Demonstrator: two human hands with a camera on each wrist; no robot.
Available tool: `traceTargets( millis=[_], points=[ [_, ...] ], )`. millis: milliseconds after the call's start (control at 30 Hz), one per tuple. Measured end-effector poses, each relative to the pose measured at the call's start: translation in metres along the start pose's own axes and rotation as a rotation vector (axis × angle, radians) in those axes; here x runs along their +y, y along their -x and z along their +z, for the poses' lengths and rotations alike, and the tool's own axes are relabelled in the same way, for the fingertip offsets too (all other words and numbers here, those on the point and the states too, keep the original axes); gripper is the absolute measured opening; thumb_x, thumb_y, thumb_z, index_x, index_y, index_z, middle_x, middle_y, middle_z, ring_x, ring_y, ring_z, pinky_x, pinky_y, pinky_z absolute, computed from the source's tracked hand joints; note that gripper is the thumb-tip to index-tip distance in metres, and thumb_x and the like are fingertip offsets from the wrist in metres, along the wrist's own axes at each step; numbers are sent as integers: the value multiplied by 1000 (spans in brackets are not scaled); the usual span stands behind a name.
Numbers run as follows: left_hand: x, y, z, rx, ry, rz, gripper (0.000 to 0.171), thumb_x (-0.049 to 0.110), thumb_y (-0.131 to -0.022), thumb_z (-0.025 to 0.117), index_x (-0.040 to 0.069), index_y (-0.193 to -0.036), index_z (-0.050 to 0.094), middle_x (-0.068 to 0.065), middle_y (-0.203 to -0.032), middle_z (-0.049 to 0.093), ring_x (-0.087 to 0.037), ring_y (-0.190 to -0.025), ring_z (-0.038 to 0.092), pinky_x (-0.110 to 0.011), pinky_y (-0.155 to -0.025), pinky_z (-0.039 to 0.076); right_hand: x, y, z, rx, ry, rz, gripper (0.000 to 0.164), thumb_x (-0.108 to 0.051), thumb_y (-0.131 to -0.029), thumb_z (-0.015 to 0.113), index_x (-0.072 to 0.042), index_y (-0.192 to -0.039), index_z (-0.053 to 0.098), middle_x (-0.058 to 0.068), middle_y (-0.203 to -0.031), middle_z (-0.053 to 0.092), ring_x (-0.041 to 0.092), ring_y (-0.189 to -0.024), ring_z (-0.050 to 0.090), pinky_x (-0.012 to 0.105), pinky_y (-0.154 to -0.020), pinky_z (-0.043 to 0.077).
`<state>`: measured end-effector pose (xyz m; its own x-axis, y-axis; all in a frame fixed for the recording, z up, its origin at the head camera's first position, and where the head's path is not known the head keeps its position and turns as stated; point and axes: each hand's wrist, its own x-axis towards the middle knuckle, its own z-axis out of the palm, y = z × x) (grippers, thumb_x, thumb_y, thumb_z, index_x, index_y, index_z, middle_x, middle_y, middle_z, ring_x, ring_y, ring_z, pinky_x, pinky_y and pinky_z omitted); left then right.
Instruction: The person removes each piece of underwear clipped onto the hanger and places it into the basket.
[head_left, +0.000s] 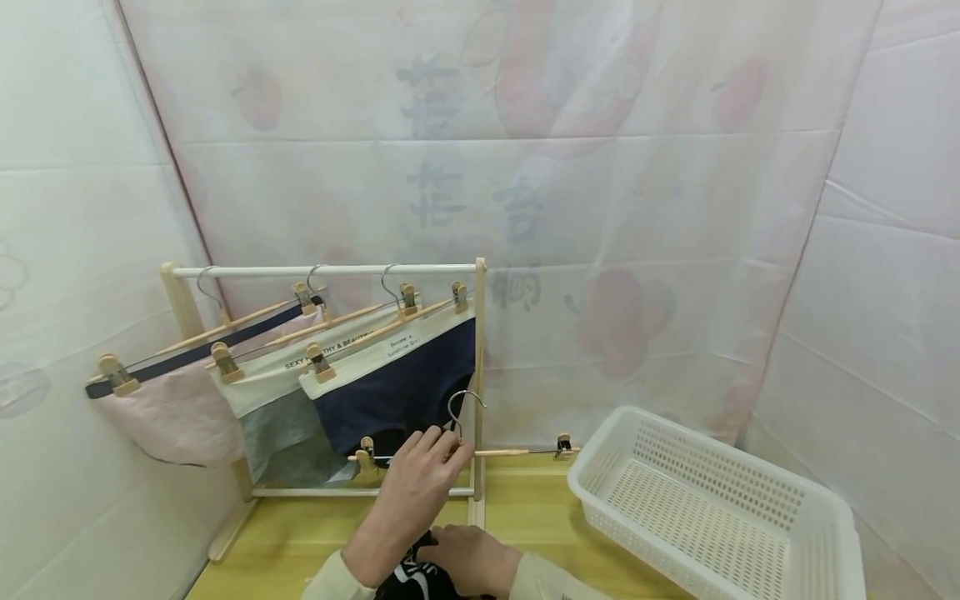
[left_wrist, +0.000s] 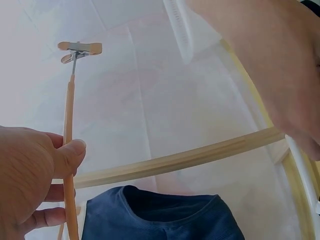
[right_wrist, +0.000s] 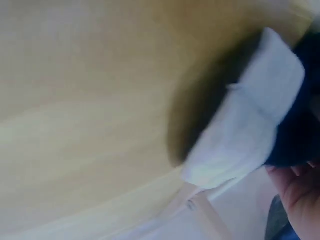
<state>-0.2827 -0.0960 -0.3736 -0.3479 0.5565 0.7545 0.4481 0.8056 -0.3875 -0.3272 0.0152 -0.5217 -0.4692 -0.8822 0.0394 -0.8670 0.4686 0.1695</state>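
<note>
My left hand (head_left: 423,471) holds a wooden clip hanger (head_left: 506,452) near its middle, below its metal hook, in front of the rack. In the left wrist view, the thumb and fingers close round the hanger's bar (left_wrist: 69,112), and a clip (left_wrist: 80,50) at its end holds nothing. Lower down, my right hand (head_left: 474,557) grips a bunched black garment (head_left: 412,579) with white lettering. The right wrist view is blurred; there the garment's white part (right_wrist: 250,117) hangs near the tabletop beside my right fingers.
A small rack (head_left: 480,358) on the left carries several clip hangers with underwear: pink briefs (head_left: 180,408), grey-and-white briefs (head_left: 281,433) and navy briefs (head_left: 405,383). A white plastic basket (head_left: 637,533) stands on the yellow tabletop (head_left: 525,500) at right. Printed curtains surround the table.
</note>
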Motion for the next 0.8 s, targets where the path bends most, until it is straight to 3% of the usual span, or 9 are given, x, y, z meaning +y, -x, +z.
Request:
traceTargets(
  millis=[100, 200, 400, 600, 800],
  points=[
    [0, 1, 0, -6, 7, 2, 27, 12, -93, 35, 19, -91, 61, 4, -82, 58, -14, -73, 52, -26, -66, 42, 3, 4, 0, 61, -61, -5, 50, -14, -74, 70, -36, -113, 50, -13, -91, 53, -3, -67, 43, 9, -56, 34],
    [-1, 2, 0, -16, 9, 0, 28, 13, -94, 34, 19, -93, 61, 4, -83, 57, -14, -74, 51, -26, -66, 42, 5, 10, -8, 166, -89, -8, 60, -12, -69, 72, -35, -119, 49, -12, -104, 53, -3, -83, 48, 8, -66, 39],
    [-2, 1, 1, -26, 10, -17, 21, 12, -91, 41, 19, -94, 61, 3, -83, 57, -15, -74, 50, -26, -65, 41, 5, 23, -35, 351, -95, -33, 62, -6, -71, 68, -34, -123, 48, -9, -122, 47, 0, -99, 52, 10, -78, 44],
    [-4, 1, 0, 7, -12, -38, 21, 13, -90, 41, 20, -90, 61, 4, -80, 56, -14, -71, 49, -25, -64, 40, 3, 43, -66, 372, -181, -23, 52, -5, -72, 63, -31, -117, 54, -11, -114, 51, -1, -95, 50, 13, -81, 44],
    [-8, 3, -2, -8, 17, -57, 16, 16, -86, 49, 20, -94, 62, 4, -84, 58, -14, -74, 51, -26, -66, 43, 0, 74, -89, 354, -433, 10, 47, -2, -83, 52, -32, -120, 51, -15, -105, 48, -3, -87, 46, 10, -75, 42]
  ],
)
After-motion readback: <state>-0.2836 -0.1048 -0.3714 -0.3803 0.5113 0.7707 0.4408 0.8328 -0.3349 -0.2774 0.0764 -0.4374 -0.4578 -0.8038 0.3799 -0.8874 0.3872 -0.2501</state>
